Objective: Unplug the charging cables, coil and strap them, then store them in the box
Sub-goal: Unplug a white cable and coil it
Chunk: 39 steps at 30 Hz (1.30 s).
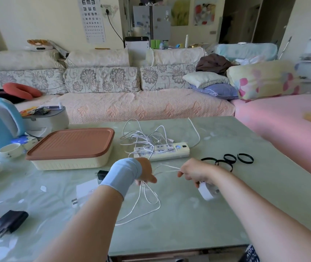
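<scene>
White cable (147, 197) is being coiled above the table (198, 214): loops hang from the closed left hand (145, 172), while the right hand (194, 173) pinches a strand and grips the white charger (206, 191). Strapping and storing are judged outstanding, as the black straps (226, 160) lie unused and the box (71, 150) is lidded. More tangled cables (145, 138) are seen over the power strip (163, 151), apparently still plugged in.

Head view looks forward-down, close over the table (198, 214), edges perhaps blurred.

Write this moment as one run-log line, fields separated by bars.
left hand: gathers white cable loops | right hand: feeds cable, holds charger | box: lidded
</scene>
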### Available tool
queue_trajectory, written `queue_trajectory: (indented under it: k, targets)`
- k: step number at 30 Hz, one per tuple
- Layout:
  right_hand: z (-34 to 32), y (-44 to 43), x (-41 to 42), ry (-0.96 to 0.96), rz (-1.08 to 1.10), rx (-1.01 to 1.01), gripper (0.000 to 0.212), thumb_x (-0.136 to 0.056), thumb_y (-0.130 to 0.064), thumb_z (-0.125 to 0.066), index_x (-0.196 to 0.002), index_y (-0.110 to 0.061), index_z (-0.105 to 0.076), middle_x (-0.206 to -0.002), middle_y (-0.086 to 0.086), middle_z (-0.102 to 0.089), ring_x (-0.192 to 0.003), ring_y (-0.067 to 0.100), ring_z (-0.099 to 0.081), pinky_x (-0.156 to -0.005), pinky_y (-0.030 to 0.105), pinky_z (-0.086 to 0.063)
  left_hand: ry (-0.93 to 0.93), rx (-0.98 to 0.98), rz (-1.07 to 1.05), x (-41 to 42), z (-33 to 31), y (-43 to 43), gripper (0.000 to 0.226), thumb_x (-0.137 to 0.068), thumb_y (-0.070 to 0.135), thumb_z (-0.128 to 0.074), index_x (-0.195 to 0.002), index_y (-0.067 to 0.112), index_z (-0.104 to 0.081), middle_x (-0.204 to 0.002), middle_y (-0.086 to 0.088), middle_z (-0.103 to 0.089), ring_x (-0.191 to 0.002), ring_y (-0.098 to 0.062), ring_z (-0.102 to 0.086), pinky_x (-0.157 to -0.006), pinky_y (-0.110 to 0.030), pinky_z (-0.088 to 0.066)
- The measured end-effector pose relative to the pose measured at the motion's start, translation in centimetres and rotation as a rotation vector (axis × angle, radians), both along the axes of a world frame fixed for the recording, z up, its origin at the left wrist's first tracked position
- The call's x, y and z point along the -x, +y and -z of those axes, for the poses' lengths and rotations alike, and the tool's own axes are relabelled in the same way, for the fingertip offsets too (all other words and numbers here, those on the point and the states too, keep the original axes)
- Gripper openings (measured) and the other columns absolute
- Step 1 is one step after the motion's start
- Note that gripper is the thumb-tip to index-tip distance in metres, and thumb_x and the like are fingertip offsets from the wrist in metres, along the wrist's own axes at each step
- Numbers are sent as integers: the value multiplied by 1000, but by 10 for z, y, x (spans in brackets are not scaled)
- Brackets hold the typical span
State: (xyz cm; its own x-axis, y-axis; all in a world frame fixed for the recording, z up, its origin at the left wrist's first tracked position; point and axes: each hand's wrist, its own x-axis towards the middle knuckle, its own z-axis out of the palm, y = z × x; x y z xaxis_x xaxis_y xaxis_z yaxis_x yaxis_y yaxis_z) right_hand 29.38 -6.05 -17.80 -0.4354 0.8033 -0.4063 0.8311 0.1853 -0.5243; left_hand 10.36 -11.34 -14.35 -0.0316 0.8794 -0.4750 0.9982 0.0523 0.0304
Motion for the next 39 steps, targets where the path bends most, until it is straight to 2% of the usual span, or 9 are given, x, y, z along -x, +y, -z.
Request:
queue_trajectory:
  k: [3,6,9,14,17,20,29,34,39]
  targets:
    - [5,0,-4,-19,14,15,39,-97,1,-31,-101,-20,-64,-72,0,-46,-50,22,-47,-47,25,-36,124,-160,28,-14,1,11,56,-90,48,-58,-138,20,-51,-141,-1,-51,-130,-23,-48,-108,-34,-36]
    - [11,-2,-5,-16,16,27,34,-99,-3,-37,-112,-13,-67,-76,-1,-51,-51,22,-52,-52,24,-42,-80,-327,-2,-27,3,20,48,-87,43,-63,-133,35,-51,-133,9,-57,-122,-19,-54,-104,-33,-41]
    - [19,1,-4,52,126,-19,16,-94,-16,-55,-85,-7,-64,-68,8,-58,-54,24,-53,-56,26,-44,-274,-276,83,-50,12,26,38,-93,28,-59,-131,28,-55,-130,6,-58,-118,-17,-55,-103,-25,-39]
    - [17,8,-23,76,84,-228,36,-89,-34,-60,-58,-17,-59,-59,0,-47,-61,19,-37,-55,28,-32,-176,-197,160,-72,25,42,47,-93,6,-38,-134,25,-53,-141,1,-51,-130,-21,-47,-109,-30,-34]
    - [7,18,-43,256,167,-261,27,-90,-33,-60,-73,-15,-71,-61,-5,-54,-60,14,-44,-58,29,-35,-236,-325,69,-76,25,59,50,-89,3,-35,-120,30,-63,-132,1,-58,-119,-21,-55,-103,-30,-42]
    - [2,34,-72,317,279,-430,28,-92,-15,-52,-94,-28,-76,-89,-10,-72,-82,12,-61,-68,25,-45,-372,-478,-14,-91,26,71,41,-92,10,-40,-111,34,-67,-121,3,-63,-108,-23,-59,-95,-31,-47]
    - [44,70,-156,-137,438,-620,51,-88,-3,-47,-121,-37,-64,-133,0,-47,-127,28,-36,-99,40,-37,-312,-352,285,-154,56,102,36,-90,33,-63,-124,40,-59,-135,0,-46,-117,-22,-53,-99,-31,-42]
    - [63,83,-154,-54,429,-560,52,-88,0,-46,-126,-30,-66,-126,9,-52,-126,32,-42,-97,36,-42,-322,-365,246,-152,64,116,41,-89,20,-65,-128,32,-59,-122,1,-60,-111,-19,-57,-85,-21,-40]
    - [67,101,-142,14,383,-643,21,-87,-8,-62,-97,-16,-79,-96,11,-66,-93,35,-62,-71,31,-47,-429,-470,82,-133,70,122,38,-89,3,-53,-116,26,-66,-105,0,-68,-96,-22,-64,-80,-26,-50]
